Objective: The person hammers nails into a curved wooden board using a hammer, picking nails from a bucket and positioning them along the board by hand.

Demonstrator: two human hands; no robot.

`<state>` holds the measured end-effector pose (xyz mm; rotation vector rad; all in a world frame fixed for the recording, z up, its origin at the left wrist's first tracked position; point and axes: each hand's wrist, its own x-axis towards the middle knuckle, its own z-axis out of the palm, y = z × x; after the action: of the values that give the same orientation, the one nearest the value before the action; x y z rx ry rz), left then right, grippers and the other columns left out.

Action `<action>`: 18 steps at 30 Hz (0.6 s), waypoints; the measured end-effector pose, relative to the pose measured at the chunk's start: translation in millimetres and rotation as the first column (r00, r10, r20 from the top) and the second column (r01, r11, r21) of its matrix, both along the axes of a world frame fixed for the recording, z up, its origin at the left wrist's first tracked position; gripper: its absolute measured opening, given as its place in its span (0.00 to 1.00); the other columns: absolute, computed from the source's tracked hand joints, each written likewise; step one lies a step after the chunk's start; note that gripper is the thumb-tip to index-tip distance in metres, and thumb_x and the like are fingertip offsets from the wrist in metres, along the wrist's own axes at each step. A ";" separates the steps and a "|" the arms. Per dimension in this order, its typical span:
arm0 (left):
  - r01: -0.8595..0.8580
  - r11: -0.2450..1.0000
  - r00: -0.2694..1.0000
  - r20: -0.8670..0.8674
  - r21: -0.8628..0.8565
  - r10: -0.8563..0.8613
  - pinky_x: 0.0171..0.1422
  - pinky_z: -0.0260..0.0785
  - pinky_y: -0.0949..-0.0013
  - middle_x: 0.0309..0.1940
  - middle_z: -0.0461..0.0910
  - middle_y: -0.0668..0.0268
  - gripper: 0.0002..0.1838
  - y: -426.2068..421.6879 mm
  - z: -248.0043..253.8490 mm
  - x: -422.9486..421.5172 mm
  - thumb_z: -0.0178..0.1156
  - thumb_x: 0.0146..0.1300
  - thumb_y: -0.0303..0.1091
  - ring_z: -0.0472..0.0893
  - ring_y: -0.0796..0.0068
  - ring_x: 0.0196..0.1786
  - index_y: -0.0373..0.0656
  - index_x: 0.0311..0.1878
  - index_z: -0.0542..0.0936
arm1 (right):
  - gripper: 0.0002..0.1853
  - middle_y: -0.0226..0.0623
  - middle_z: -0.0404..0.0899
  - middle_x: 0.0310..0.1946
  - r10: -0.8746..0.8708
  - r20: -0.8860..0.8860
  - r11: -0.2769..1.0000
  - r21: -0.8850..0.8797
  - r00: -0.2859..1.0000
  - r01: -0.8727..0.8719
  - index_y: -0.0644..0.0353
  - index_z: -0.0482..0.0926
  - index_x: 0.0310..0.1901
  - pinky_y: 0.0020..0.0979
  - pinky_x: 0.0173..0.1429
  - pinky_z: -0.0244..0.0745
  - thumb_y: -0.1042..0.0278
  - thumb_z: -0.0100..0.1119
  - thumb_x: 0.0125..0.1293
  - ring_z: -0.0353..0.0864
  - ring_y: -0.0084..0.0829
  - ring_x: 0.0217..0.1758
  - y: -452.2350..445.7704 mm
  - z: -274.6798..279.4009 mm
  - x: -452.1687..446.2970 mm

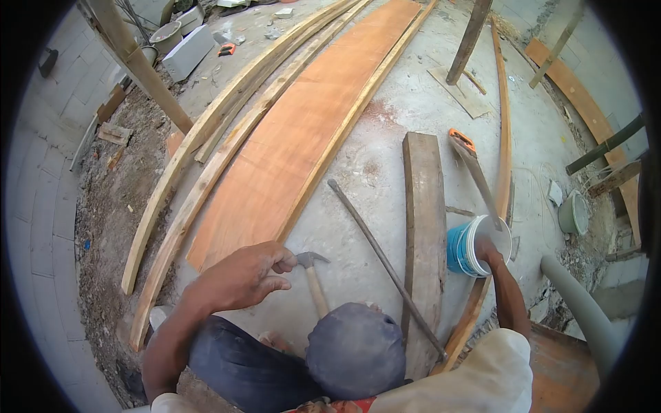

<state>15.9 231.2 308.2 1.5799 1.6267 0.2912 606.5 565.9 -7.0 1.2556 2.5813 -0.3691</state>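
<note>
My left hand (242, 277) hovers near the end of the reddish plywood board (303, 131), fingers curled, thumb apart, with nothing visible between them. Just right of its fingertips is a claw hammer (315, 289), its handle running down toward my knee. My right hand (489, 251) reaches into a blue and white bucket (460, 249); its fingers are hidden inside, and so are the contents. A handsaw (478, 172) with an orange and black handle lies with its blade pointing at the bucket's rim. Left of the bucket, a thick timber beam (425, 206) lies lengthwise.
A metal bar (375, 248) slants across the floor onto the beam. Long timber strips (186, 186) lie along the plywood's left side. Upright posts (470, 41) stand farther off. A grey pipe (578, 303) is at right, near another bucket (573, 212). Block walls enclose both sides.
</note>
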 end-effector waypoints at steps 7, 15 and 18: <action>0.031 0.981 0.999 0.027 -0.189 -0.027 0.63 0.81 0.57 0.51 0.88 0.54 0.16 -11.5 -44.1 -6.6 0.76 0.70 0.31 0.89 0.58 0.56 0.37 0.57 0.84 | 0.11 0.45 0.93 0.37 -0.460 -0.326 0.888 -0.161 0.826 0.430 0.62 0.95 0.42 0.40 0.45 0.86 0.67 0.67 0.65 0.92 0.35 0.35 -12.5 31.1 13.1; -0.002 0.947 0.995 0.096 -0.321 0.035 0.61 0.82 0.59 0.49 0.89 0.54 0.16 -8.7 -60.8 -3.1 0.76 0.68 0.26 0.90 0.58 0.55 0.36 0.56 0.84 | 0.13 0.38 0.91 0.32 -0.839 -0.364 0.544 -0.530 0.404 0.651 0.70 0.91 0.45 0.29 0.33 0.85 0.66 0.65 0.79 0.91 0.28 0.30 -43.8 97.5 -20.3; 0.018 0.957 0.998 0.064 -0.290 0.001 0.61 0.82 0.59 0.49 0.90 0.54 0.17 -9.0 -66.5 -6.1 0.77 0.67 0.25 0.90 0.58 0.55 0.36 0.55 0.84 | 0.12 0.39 0.91 0.34 -0.813 -0.403 0.581 -0.526 0.420 0.622 0.71 0.90 0.48 0.30 0.34 0.85 0.68 0.65 0.79 0.92 0.28 0.31 -55.1 110.6 -20.9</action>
<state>9.8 222.1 241.7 1.3402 1.5354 0.0902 585.6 510.7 103.6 2.4101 2.0117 -1.5181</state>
